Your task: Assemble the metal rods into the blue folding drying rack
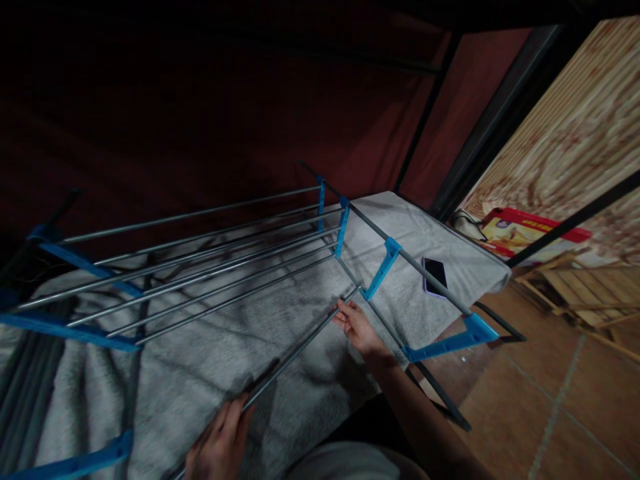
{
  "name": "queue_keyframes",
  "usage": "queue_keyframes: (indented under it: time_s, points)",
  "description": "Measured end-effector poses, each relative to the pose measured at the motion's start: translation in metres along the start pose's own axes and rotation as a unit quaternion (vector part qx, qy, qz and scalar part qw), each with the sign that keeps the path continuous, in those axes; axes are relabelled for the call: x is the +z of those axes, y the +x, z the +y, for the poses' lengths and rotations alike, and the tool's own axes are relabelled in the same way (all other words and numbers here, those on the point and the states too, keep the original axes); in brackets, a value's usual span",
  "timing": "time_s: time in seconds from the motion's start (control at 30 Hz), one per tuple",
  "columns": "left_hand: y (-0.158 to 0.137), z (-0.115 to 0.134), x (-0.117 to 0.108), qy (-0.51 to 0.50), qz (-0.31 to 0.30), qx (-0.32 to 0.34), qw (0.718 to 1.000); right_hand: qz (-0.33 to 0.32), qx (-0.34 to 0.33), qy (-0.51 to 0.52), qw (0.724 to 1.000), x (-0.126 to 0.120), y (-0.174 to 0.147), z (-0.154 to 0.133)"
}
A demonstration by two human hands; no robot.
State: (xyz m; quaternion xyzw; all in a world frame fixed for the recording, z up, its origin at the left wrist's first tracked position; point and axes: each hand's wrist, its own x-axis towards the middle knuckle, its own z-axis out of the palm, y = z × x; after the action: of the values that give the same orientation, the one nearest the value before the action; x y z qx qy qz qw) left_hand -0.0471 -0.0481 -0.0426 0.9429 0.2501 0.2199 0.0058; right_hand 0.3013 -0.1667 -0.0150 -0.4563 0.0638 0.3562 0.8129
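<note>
Grey tube (295, 353) | left hand (219, 440) low, clamped around it | right hand (356, 327) stretched forward, pinching its far end

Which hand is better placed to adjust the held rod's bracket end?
Likely the right hand: it grips the metal rod near the blue bracket; the left hand grips it farther back.
</note>
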Motion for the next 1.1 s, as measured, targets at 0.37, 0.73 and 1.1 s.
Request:
queue_keyframes:
  time_s: [0.37,0.73,1.1]
  points:
    - [0.009,-0.006,-0.006,-0.009,0.011,0.031,0.999,-0.029,0.009,0.005,1.0,-0.01,-0.007,0.001]
    - [0.011,-0.012,-0.017,-0.022,-0.042,-0.033,0.998,0.034,-0.015,-0.017,0.999,-0.044,-0.009,-0.001]
    - [0.014,-0.011,-0.013,-0.002,-0.072,-0.021,0.997,0.026,-0.023,-0.036,0.999,-0.057,-0.017,-0.011]
